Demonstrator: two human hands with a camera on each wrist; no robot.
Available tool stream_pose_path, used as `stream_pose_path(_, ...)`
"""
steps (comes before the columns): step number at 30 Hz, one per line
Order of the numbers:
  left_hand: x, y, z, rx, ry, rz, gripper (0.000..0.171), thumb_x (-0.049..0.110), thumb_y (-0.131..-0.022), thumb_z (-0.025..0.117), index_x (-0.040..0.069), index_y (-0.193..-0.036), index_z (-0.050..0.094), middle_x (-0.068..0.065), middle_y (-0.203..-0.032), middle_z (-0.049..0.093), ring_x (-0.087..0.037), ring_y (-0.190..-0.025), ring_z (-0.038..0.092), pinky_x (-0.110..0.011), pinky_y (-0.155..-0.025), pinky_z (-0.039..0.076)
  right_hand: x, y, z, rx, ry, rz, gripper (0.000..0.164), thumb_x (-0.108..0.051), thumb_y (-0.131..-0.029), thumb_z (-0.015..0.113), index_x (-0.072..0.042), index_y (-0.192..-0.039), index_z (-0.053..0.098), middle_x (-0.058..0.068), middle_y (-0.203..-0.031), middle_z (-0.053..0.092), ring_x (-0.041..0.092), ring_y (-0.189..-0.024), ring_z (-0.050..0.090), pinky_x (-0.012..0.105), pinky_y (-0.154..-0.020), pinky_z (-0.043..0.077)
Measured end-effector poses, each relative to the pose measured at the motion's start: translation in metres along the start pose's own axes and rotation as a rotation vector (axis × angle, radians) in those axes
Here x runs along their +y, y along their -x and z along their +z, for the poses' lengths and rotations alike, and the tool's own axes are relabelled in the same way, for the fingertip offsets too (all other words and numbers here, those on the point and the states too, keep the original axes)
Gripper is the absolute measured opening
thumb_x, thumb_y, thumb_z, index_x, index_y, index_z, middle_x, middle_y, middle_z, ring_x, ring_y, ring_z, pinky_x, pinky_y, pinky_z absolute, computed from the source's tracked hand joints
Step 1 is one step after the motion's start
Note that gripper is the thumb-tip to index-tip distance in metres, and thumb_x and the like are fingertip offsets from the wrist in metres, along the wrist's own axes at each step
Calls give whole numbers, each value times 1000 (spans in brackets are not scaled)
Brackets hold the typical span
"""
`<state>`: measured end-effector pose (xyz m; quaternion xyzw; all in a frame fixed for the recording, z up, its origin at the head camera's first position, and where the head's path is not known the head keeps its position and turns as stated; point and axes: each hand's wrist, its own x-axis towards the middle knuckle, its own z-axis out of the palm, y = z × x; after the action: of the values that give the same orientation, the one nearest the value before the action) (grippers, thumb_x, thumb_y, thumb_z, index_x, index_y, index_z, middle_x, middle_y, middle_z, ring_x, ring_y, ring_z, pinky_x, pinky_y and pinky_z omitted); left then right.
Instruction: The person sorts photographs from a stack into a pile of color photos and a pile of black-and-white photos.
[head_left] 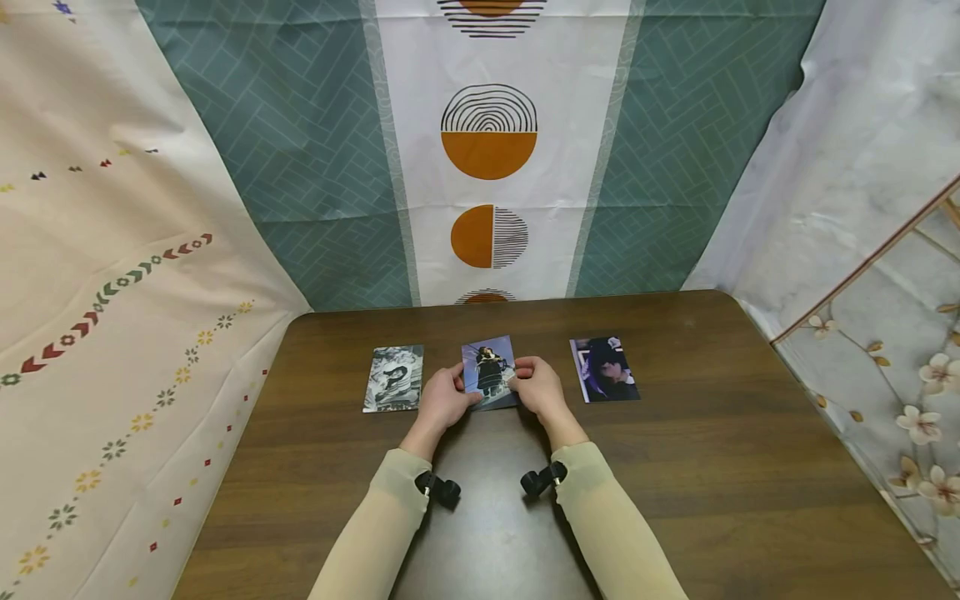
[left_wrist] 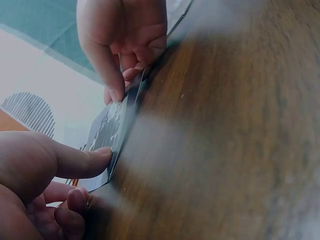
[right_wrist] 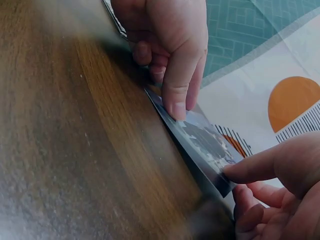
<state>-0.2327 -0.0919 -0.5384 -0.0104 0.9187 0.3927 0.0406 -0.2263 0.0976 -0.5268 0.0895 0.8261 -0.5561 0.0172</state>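
Note:
In the head view a photo card [head_left: 487, 365] with a dark-clad figure on a blue-violet ground is between my two hands at mid-table. My left hand [head_left: 444, 396] pinches its left edge, thumb on the printed face. On the opposite edge, my right hand [head_left: 538, 385] pinches it the same way. Both wrist views show the card [left_wrist: 107, 132] tilted, its lower edge close to the tabletop. Whether a second card lies beneath it, I cannot tell. To the left lies a black-and-white picture card [head_left: 393, 379]; to the right, a purple-and-dark picture card [head_left: 604, 369].
The brown wooden table [head_left: 735, 467] has rounded far corners. Behind it hangs a green and white cloth [head_left: 322, 167] with orange half-circles. Patterned cloth also hangs on the left [head_left: 135, 292] and a floral one [head_left: 862, 250] on the right.

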Motion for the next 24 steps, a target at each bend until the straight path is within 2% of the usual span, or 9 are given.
stream_pose_path(5, -3, 0, -1, 5, 110, 7, 77, 14, -86, 91, 1, -153, 57, -3, -87, 54, -20, -77, 47, -38, -76, 40, 5, -2, 0, -12, 20, -5, 40, -5, -93, 76, 3, -131, 67, 17, -115, 71, 35, -108, 65, 50, -98, 52)
stream_pose_path(12, -11, 1, 1, 17, 255, 6, 67, 5, -88, 86, 6, -151, 62, -3, -89, 56, -18, -81, 49, -35, -78, 42, 15, -1, -3, -21, 69, -29, 42, -10, -91, 80, 0, -130, 68, 14, -115, 72, 33, -108, 66, 51, -101, 48)
stream_pose_path(19, -12, 2, 1, 24, 339, 7, 62, 2, -92, 79, 10, -152, 62, -5, -97, 60, -19, -81, 51, -34, -76, 44, 19, 0, -7, -38, 71, -51, 43, -11, -91, 80, -4, -132, 68, 12, -118, 72, 30, -109, 71, 50, -101, 50)
stream_pose_path(24, -14, 2, 0, 49, 351, 14, 60, 3, -94, 77, 10, -151, 63, -5, -97, 63, -20, -84, 54, -34, -78, 45, 17, -1, -7, -51, 104, -84, 45, -13, -91, 80, -5, -134, 68, 10, -115, 73, 29, -106, 71, 50, -99, 51)
